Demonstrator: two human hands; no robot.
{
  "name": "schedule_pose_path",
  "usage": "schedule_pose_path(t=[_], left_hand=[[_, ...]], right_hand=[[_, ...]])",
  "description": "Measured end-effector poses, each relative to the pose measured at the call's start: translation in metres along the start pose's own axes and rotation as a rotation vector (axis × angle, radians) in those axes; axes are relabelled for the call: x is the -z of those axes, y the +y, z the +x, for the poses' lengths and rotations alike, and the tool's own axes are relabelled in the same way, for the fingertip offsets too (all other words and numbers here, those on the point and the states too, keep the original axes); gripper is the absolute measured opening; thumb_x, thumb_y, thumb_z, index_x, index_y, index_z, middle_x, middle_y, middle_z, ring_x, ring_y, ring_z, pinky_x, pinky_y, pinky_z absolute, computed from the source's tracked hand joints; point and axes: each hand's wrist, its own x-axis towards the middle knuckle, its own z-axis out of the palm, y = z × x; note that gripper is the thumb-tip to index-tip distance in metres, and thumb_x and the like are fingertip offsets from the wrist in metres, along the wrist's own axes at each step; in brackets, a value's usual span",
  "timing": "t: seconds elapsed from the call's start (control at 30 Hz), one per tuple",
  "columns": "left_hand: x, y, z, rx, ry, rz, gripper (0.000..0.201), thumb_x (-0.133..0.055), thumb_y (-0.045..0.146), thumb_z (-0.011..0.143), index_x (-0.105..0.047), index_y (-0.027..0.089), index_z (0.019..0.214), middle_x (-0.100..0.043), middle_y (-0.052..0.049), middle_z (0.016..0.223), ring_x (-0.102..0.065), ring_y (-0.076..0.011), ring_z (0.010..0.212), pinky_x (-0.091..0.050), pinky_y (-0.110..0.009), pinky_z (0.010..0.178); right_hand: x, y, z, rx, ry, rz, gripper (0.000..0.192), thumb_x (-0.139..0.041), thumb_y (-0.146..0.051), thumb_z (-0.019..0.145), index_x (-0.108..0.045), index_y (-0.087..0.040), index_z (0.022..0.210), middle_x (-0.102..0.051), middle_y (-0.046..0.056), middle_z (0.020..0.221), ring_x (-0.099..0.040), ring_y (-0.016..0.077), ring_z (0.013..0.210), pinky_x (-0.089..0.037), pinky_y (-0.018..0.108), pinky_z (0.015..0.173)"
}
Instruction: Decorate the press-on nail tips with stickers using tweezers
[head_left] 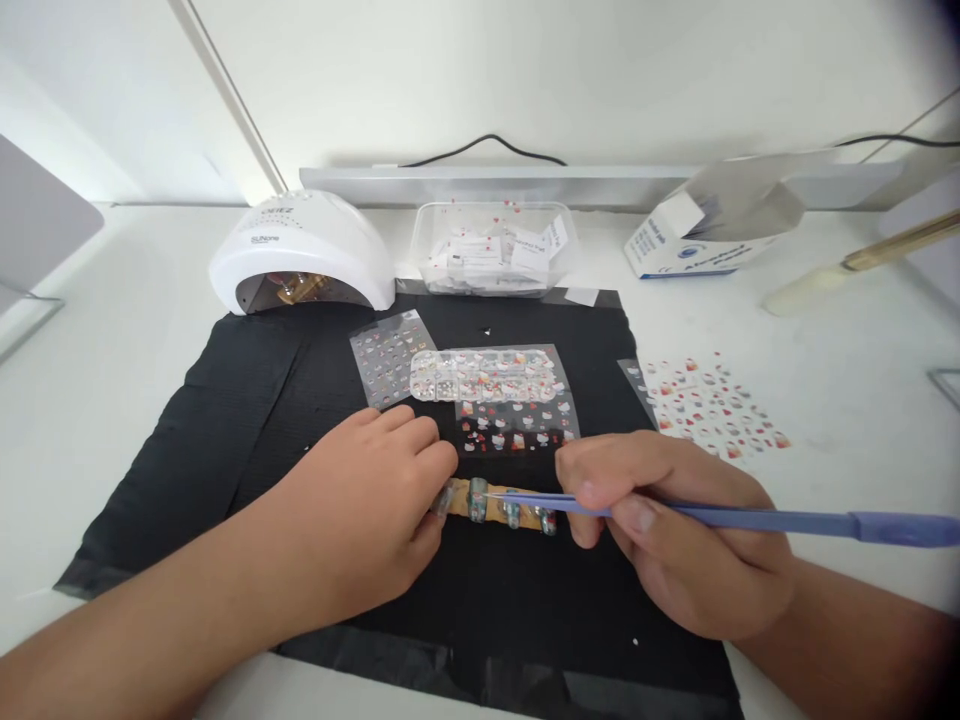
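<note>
My left hand [367, 510] rests on the black mat [247, 420] and pinches the left end of a tan strip [495, 503] that carries several decorated nail tips. My right hand [675, 530] grips blue tweezers [750, 518] like a pen. The tweezers' point touches a nail tip near the strip's left end. A clear compartment box of small charms [487, 375] lies just behind the strip, on top of sticker sheets [517, 425].
A white nail lamp [300, 250] stands at the back left. Behind the mat sits a clear tub of paper packets [495, 250], and a white and blue carton [712, 235] lies back right. Another sticker sheet [712, 405] lies on the white table, right of the mat.
</note>
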Motion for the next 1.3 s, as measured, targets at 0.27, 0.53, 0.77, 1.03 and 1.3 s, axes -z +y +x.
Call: schedule_pose_path(t=[0.27, 0.53, 0.77, 1.03, 1.3], left_hand=[[0.0008, 0.0031, 0.0003, 0.006, -0.024, -0.014, 0.007, -0.052, 0.019, 0.084, -0.056, 0.019, 0.078, -0.059, -0.005, 0.081, -0.055, -0.0245, 0.077, -0.046, -0.041, 0.068], [0.0031, 0.0040, -0.0015, -0.019, 0.045, -0.073, 0.015, -0.064, 0.028, 0.080, -0.062, 0.017, 0.091, -0.062, -0.005, 0.087, -0.055, -0.0264, 0.085, -0.047, -0.042, 0.071], [0.0022, 0.0045, -0.0028, -0.066, 0.143, -0.101, 0.015, -0.060, 0.027, 0.083, -0.063, 0.016, 0.093, -0.060, -0.005, 0.087, -0.055, -0.0248, 0.081, -0.047, -0.042, 0.069], [0.0017, 0.0053, -0.0005, -0.088, 0.159, -0.110, 0.013, -0.060, 0.026, 0.084, -0.064, 0.015, 0.090, -0.060, -0.005, 0.086, -0.054, -0.0243, 0.081, -0.047, -0.042, 0.070], [0.0029, 0.0061, -0.0011, -0.103, 0.168, -0.108, 0.009, -0.058, 0.023, 0.086, -0.061, 0.016, 0.082, -0.059, -0.004, 0.082, -0.053, -0.0224, 0.078, -0.043, -0.038, 0.066]], right_hand=[[0.0007, -0.0018, -0.0006, -0.070, -0.024, 0.013, 0.017, -0.049, -0.024, 0.098, -0.066, -0.023, 0.102, -0.062, 0.000, 0.068, -0.056, 0.0139, 0.056, -0.044, 0.032, 0.053], [-0.0025, -0.0062, -0.0009, -0.140, 0.015, 0.034, 0.014, -0.054, -0.027, 0.096, -0.068, -0.024, 0.097, -0.062, -0.002, 0.062, -0.053, 0.0136, 0.051, -0.042, 0.032, 0.052], [-0.0028, -0.0046, -0.0007, -0.160, 0.019, 0.045, 0.015, -0.054, -0.026, 0.096, -0.069, -0.024, 0.097, -0.061, -0.003, 0.062, -0.053, 0.0125, 0.052, -0.041, 0.031, 0.051], [-0.0025, -0.0049, -0.0012, -0.145, 0.021, 0.042, 0.015, -0.054, -0.026, 0.096, -0.068, -0.024, 0.096, -0.061, -0.003, 0.062, -0.052, 0.0127, 0.049, -0.043, 0.033, 0.054], [-0.0038, -0.0043, 0.0018, -0.149, 0.022, 0.035, 0.016, -0.053, -0.026, 0.096, -0.069, -0.023, 0.095, -0.059, -0.002, 0.058, -0.052, 0.0143, 0.049, -0.041, 0.032, 0.051]])
